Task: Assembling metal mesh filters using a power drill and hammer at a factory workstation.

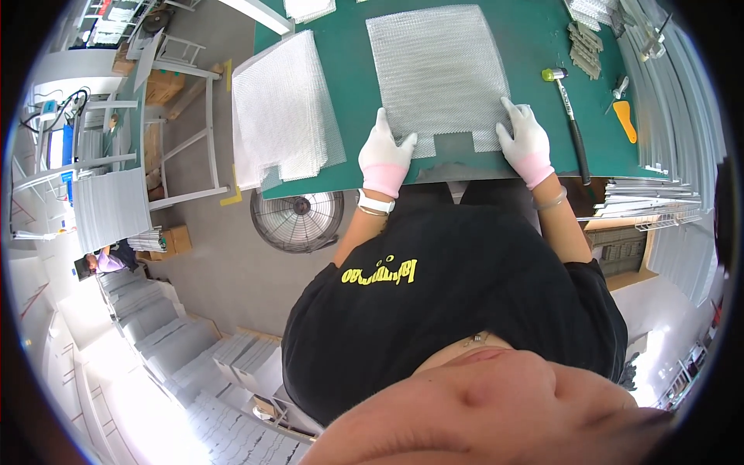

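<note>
The left hand (387, 153), gloved, stands with thumb and forefinger parted wide; it contacts the near-left corner of a silvery mesh sheet (438, 70). The right hand (525, 141), also gloved, is spread likewise at the near-right corner; no closed grip shows on either side, and from here I cannot see whether fingertips reach beneath. The mesh sheet lies flat on the green tabletop (532, 43), close to its near edge, with a rectangular notch facing the wearer; I cannot tell whether it is one layer or several. In my judgement the work is mid-course: the sheet is spread and its notch is present, while both hands attend to its position. The number of sheets left cannot be determined. Left of it, a pile of mesh sheets (283, 108) lies along the left edge of the tabletop, slightly fanned, with a similar notch at its near end. Toward the right edge, a mallet (555, 74) lies with its handle pointing to the near edge. Beyond it are an orange-handled tool (625, 122) and, toward the far-right corner, a heap of grey strips (585, 51). A floor fan (298, 221) stands below the near-left corner.
</note>
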`<state>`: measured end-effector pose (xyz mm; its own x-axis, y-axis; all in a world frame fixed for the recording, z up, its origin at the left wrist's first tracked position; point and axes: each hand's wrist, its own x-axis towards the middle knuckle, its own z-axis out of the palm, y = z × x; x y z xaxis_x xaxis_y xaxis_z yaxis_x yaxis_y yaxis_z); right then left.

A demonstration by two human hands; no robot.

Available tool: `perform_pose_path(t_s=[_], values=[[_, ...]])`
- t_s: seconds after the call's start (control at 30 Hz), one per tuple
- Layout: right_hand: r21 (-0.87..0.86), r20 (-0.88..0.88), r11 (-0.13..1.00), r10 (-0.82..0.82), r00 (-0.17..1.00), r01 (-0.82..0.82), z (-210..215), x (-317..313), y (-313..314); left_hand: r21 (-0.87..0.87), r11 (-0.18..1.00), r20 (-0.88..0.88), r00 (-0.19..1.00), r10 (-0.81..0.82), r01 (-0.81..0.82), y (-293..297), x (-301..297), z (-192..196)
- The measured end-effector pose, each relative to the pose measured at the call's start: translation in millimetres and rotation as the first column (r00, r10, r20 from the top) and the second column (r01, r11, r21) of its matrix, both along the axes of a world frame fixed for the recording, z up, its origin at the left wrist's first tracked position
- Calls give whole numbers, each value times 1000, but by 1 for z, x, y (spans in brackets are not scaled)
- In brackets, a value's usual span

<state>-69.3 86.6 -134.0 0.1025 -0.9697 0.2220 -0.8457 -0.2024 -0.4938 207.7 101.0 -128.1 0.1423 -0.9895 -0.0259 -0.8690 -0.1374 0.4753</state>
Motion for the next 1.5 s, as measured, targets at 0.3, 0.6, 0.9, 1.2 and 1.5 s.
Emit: perform_pose_path(t_s=[0.3,0.6,0.9,1.2,1.5], values=[[64,-35,998,15,999,-13,6,1,-3,-69,997,32,999,-17,19,0,3,-6],[31,-8,981,193,981,-192,51,24,-32,-174,929,280,921,-272,327,-9,7,6],[323,603,712,353,715,-623,2,245,-97,-347,876,65,940,-334,335,64,26,32],[-15,969,709,183,164,-705,49,257,-80,-302,621,-838,512,190,-723,125,101,22],[25,847,921,187,498,-389,79,66,-41,-48,967,-984,-156,-89,-250,48,97,96]])
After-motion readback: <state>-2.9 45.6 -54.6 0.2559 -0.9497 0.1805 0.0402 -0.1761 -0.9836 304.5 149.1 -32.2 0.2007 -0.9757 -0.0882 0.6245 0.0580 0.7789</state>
